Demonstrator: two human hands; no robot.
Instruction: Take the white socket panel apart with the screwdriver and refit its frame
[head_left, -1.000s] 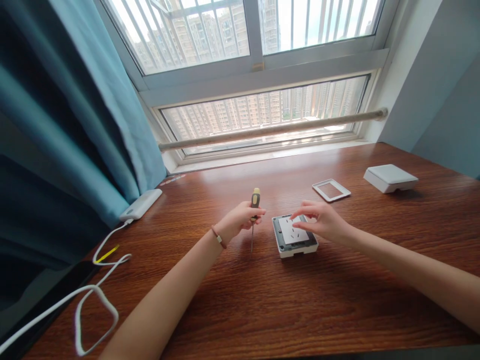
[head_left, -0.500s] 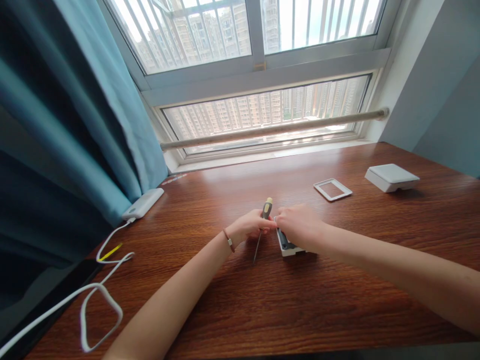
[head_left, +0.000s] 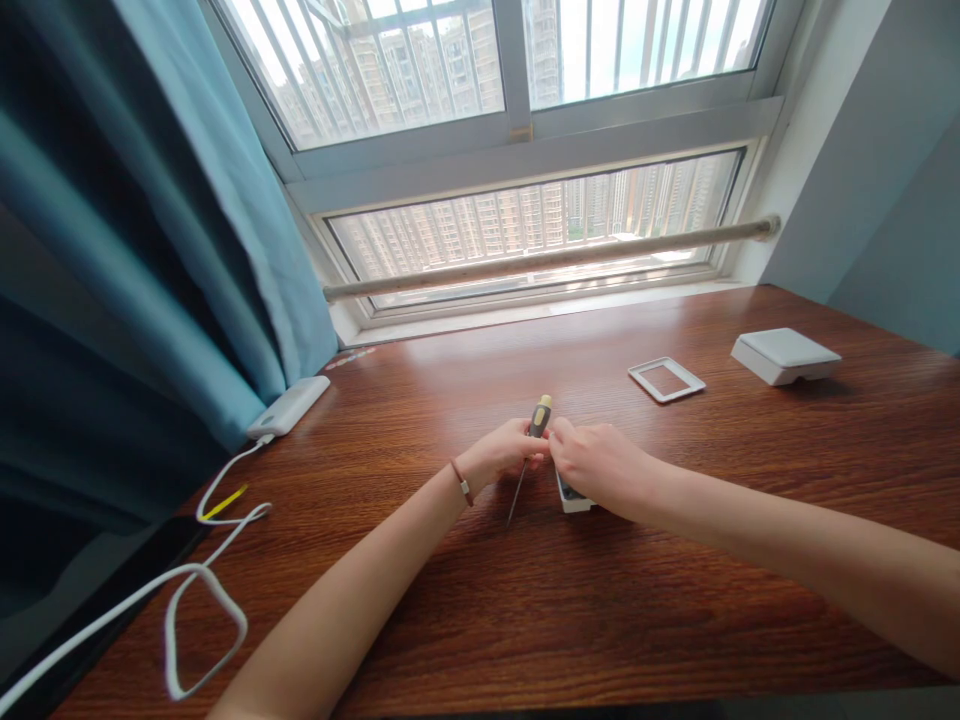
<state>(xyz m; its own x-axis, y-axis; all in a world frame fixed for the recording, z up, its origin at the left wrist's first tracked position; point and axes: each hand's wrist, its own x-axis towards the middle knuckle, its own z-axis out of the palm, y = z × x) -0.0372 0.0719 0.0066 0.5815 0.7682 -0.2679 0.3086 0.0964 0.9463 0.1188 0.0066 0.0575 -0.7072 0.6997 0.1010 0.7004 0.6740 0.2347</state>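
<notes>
A screwdriver (head_left: 539, 416) with a dark and yellow handle is held in my left hand (head_left: 504, 449), its thin shaft slanting down toward the desk. Under my right hand (head_left: 596, 461) lies a small white box with a dark inside, perhaps a wall switch or socket (head_left: 576, 505); much of it is covered. My right fingers are pinched together by the box's far left corner, close to my left fingertips. Whatever they grip is hidden.
On the wooden desk (head_left: 450, 620), a white square frame (head_left: 667, 380) lies beyond my right hand. A closed white switch box (head_left: 785, 355) sits at the far right. To the left are a white power strip or adapter (head_left: 289, 407), its white cable (head_left: 206, 575) and a yellow stick (head_left: 225, 503).
My right hand has shifted slightly, its fingers now pinching nearer my left fingertips and its palm covering more of the box. My left hand keeps the screwdriver in almost the same place.
</notes>
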